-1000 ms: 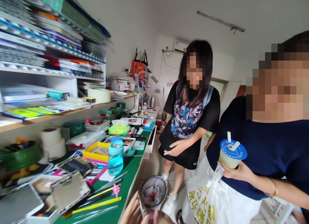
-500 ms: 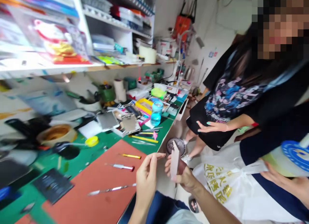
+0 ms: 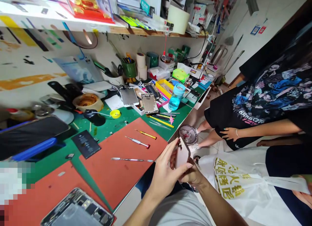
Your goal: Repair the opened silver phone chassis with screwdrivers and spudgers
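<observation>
A pale pink phone [image 3: 182,154] is held upright beyond the front edge of the bench, its camera lenses at the upper left. My left hand [image 3: 164,170] grips its left side, thumb across the lower part. Around the lower right of the phone wraps my right hand [image 3: 192,177], its fingers partly hidden behind it. On the orange mat [image 3: 117,183] to the left lie a gold screwdriver [image 3: 146,134], a silver screwdriver with a red end [image 3: 137,142] and a thin metal pry tool [image 3: 131,159].
An opened phone [image 3: 78,209] lies at the lower left, with a black battery [image 3: 86,144] behind it. A blue bottle [image 3: 176,97] stands near the bench's right edge. Two people stand at the right, one beside a white bag [image 3: 239,183]. A shelf [image 3: 136,31] overhangs the bench.
My left hand has come over to the phone and now grips it too. The phone has turned, showing its back. The view has shifted down and left, and a person's hand has lowered.
</observation>
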Available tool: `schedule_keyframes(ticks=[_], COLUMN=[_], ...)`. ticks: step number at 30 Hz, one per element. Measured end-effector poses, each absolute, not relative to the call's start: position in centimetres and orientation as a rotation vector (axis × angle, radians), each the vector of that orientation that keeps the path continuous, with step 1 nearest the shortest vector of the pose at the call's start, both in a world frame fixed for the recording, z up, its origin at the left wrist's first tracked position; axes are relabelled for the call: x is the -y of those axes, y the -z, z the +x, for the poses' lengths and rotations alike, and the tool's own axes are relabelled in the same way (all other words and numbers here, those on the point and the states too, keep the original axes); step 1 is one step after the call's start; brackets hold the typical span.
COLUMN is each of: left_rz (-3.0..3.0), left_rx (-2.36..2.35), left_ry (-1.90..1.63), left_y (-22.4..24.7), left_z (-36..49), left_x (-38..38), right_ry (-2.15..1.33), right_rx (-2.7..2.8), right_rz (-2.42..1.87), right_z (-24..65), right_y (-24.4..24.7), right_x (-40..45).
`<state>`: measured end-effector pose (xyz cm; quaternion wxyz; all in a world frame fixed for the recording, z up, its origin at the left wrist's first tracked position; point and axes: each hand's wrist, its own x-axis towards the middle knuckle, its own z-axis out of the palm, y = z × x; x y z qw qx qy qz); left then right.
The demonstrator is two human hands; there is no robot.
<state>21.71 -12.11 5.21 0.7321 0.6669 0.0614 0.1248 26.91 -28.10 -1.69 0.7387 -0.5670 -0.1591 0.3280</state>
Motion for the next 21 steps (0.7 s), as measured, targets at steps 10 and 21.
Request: schedule_keyframes(ticks=[10,21], left_rz=[1.474,1.429], left_rx=[-0.152,-0.051], left_ry=[-0.229,-0.161], left_y=[-3.8,-2.9], left_z=[20.8,20.7], left_x=[11.7,11.3], right_ry=[-0.706,-0.649], right_rx=[0.408,0.539], right_rz=[-1.260,-1.373], right_z=[27.6,30.1], right_y=[1.8,0.9], right_x=[28.0,28.3])
